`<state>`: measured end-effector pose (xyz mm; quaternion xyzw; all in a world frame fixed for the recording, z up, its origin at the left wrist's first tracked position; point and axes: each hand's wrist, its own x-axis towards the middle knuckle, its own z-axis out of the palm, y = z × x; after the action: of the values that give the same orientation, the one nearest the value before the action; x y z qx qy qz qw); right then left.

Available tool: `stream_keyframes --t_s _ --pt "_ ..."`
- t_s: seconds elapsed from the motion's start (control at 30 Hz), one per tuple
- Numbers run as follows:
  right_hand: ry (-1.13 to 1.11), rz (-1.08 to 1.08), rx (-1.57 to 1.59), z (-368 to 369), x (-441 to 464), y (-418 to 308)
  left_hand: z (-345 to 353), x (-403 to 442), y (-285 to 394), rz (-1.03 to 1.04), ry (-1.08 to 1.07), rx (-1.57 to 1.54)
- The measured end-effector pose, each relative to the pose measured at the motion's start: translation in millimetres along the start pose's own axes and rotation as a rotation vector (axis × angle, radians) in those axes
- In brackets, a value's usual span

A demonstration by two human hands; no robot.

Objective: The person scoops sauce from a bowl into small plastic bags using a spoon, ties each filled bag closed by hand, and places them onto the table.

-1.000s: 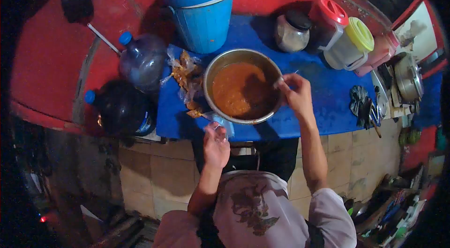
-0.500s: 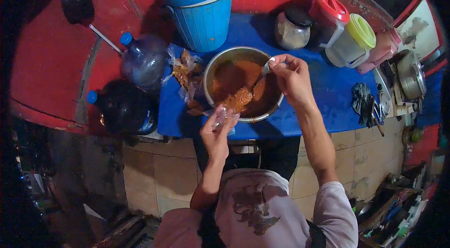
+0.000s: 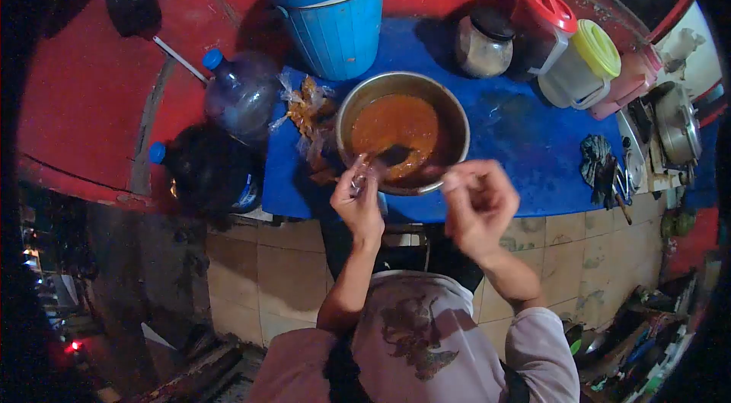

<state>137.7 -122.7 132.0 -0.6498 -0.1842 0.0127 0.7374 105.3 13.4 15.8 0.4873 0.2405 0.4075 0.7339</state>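
Note:
A round metal pot [image 3: 459, 110] holds orange-red sauce [image 3: 400, 125]. My left hand [image 3: 358, 201] is closed on a small clear plastic bag [image 3: 359, 180] at the pot's near-left rim. My right hand [image 3: 481, 209], smeared by motion, is pinched at the near-right side of the pot. It grips a spoon, whose dark bowl [image 3: 394, 155] shows over the sauce near the bag; its handle is blurred. Left of the pot lie crumpled clear plastic bags [image 3: 308, 117] smeared with orange paste.
Behind the pot on the blue table [image 3: 502, 144] stands a lidded blue bucket [image 3: 335, 30]. Large water bottles [image 3: 242, 98] are at the left. A black-lidded jar [image 3: 484, 45] and several pitchers [image 3: 580, 64] line the back right. Utensils [image 3: 613, 174] lie at the right edge.
My right hand has come down and nearer to me with the spoon, from above the right rim. The orange lump seen on the spoon by the bag no longer shows there.

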Motion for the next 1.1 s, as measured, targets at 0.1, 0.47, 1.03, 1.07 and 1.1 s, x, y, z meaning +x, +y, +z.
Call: stream_keyframes --t_s 0.1,0.47,1.03,1.07,1.1 --pt "0.274 0.089 0.191 -18 16 18 1 -2 18 -0.126 -0.019 -0.199" --pt "0.161 0.686 0.373 -14 -55 78 -22 -28 7 -0.423 -0.491 -0.685" --pt "-0.409 -0.185 -0.398 -18 -19 52 -39 -53 35 -0.015 -0.57 0.327" --pt "-0.331 -0.131 -0.293 -17 -17 47 -38 -53 39 0.078 -0.578 0.388" --pt "-0.368 -0.041 -0.236 -9 -23 34 -38 -52 44 0.172 -0.585 0.452"
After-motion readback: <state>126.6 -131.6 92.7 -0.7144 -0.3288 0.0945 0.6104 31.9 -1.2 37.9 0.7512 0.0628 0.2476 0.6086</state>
